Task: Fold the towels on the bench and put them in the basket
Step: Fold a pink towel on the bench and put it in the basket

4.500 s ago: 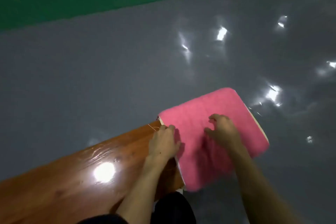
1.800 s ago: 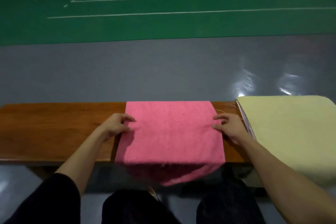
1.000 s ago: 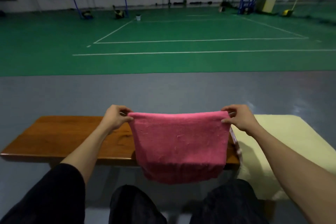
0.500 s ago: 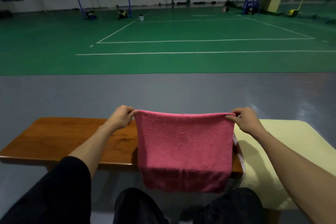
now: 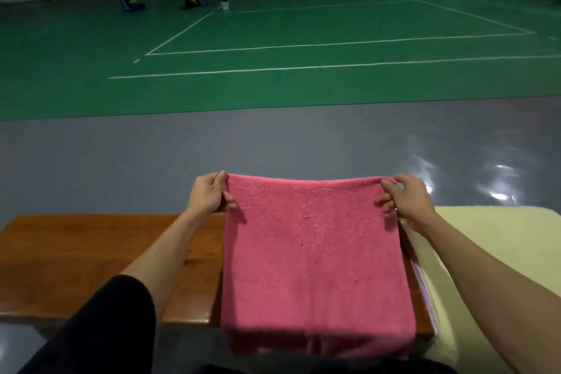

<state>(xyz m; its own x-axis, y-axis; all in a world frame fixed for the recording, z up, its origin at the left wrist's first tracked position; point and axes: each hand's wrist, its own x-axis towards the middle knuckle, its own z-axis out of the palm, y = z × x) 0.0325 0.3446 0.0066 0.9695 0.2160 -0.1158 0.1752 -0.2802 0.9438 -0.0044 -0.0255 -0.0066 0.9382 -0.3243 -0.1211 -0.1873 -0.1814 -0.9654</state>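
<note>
**Desk:** Where is the pink towel (image 5: 312, 258)?

**Operator:** Hanging at my twelve o'clock over the glossy wooden bench (image 5: 76, 258), top edge running nine to three. My left hand (image 5: 209, 194) pinches its nine o'clock corner, my right hand (image 5: 406, 200) the three o'clock one, equally near. Nubby terry, squarish. A cream towel (image 5: 491, 252) lies at three; no basket in view.

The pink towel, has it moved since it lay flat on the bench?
Yes. The pink towel has been lifted: left hand and right hand pinch its top corners above the far edge of the bench.
</note>
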